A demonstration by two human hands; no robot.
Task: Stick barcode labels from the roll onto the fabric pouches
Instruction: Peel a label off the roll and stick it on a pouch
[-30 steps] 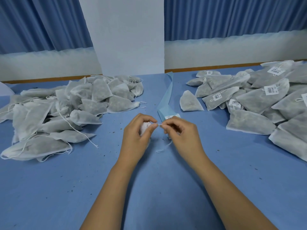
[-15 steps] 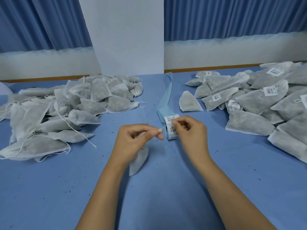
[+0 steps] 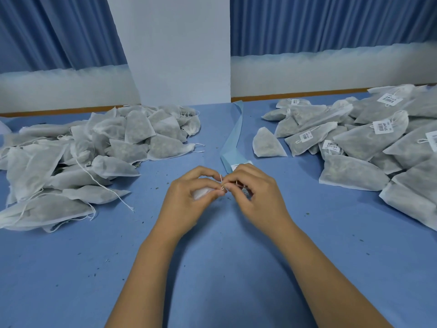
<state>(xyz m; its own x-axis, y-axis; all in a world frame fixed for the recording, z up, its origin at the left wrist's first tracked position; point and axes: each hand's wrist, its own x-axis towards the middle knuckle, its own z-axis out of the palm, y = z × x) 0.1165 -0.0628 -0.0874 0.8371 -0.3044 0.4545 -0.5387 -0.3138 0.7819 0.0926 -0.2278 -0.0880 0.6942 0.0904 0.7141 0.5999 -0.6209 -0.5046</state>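
The pouch (image 3: 202, 192) is bunched up in the left hand (image 3: 186, 197), just this side of the roll (image 3: 237, 166). The left fingers (image 3: 216, 193) are curled round it, so only a white patch shows. Its string (image 3: 220, 178) loops up between the two hands. The right hand (image 3: 256, 194) is close against the left one, its fingers (image 3: 231, 185) clenched in a pinch on the string. I can't tell whether a label is caught in that pinch.

The roll peeps out from behind the right knuckles, and its blue strip (image 3: 237, 129) runs away from it toward the far edge of the tabletop (image 3: 224, 268).

Left of the roll lies a heap (image 3: 99, 147) of plain pouches with loose strings. Right of the roll is a pile (image 3: 369, 143) of pouches carrying barcode labels. One stray pouch (image 3: 267, 145) lies between the roll and that pile. Dark crumbs dot the tabletop around the roll.
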